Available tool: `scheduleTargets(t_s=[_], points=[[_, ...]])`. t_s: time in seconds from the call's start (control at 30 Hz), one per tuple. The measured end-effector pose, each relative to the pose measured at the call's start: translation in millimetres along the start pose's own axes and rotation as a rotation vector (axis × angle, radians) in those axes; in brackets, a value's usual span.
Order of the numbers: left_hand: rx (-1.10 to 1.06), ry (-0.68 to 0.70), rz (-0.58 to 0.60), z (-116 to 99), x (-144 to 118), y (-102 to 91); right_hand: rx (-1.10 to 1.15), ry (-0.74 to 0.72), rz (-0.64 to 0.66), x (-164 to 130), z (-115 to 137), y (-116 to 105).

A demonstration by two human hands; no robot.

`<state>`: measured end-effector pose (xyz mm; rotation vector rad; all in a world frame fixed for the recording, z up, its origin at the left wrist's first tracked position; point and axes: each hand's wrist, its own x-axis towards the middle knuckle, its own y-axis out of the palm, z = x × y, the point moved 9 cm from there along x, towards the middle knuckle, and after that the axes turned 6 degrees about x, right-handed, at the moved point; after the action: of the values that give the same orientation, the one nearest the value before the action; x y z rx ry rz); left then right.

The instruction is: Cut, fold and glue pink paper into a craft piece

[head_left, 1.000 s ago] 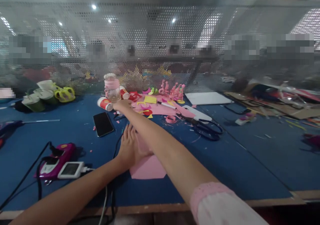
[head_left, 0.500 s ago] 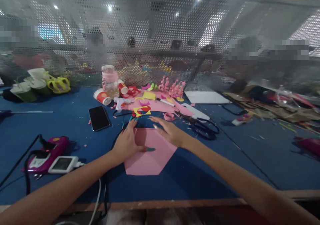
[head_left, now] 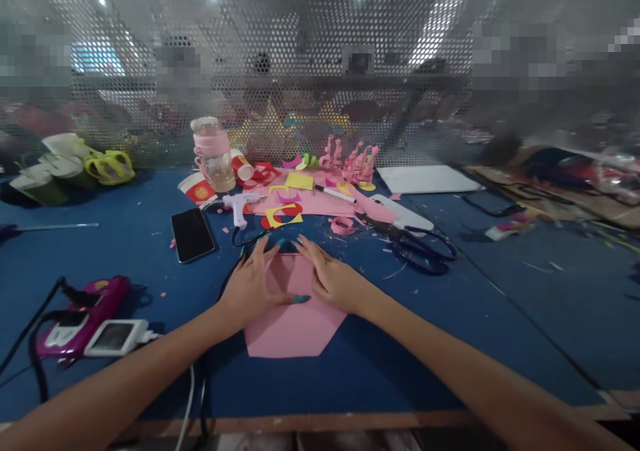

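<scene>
A pink paper sheet lies flat on the blue table in front of me. My left hand rests palm down on the sheet's left part, fingers spread. My right hand presses flat on its right part, fingers pointing away from me. Neither hand grips anything. A white glue gun lies just beyond the sheet, with its black cord running toward my left hand.
A black phone lies to the left, black scissors to the right. Coloured paper scraps, a bottle and red cups crowd the back. A purple device with cables sits at the near left. A perforated screen closes off the back.
My right hand has come back from the far glue gun and cups and now lies flat on the pink sheet beside my left hand. The glue gun now lies beyond the sheet.
</scene>
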<state>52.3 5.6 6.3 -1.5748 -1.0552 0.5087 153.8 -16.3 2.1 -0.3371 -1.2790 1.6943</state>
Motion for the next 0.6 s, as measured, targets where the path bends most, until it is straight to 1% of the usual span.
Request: scheduleTargets(t_s=[0.13, 0.3, 0.4, 0.6], points=[[-0.035, 0.001, 0.013, 1.1, -0.2, 2.9, 0.012, -0.009, 0.003, 0.2, 4.0, -1.0], [-0.044, 0.009, -0.013, 0.9, -0.9, 1.4, 0.013, -0.005, 0.017, 0.7, 6.4, -1.6], [-0.052, 0.0, -0.01, 0.6, -0.9, 0.9, 0.011, 0.009, 0.028, 0.5, 5.4, -0.2], [-0.078, -0.023, 0.047, -0.5, 0.4, 1.9, -0.006, 0.018, 0.033, 0.5, 4.3, 1.6]])
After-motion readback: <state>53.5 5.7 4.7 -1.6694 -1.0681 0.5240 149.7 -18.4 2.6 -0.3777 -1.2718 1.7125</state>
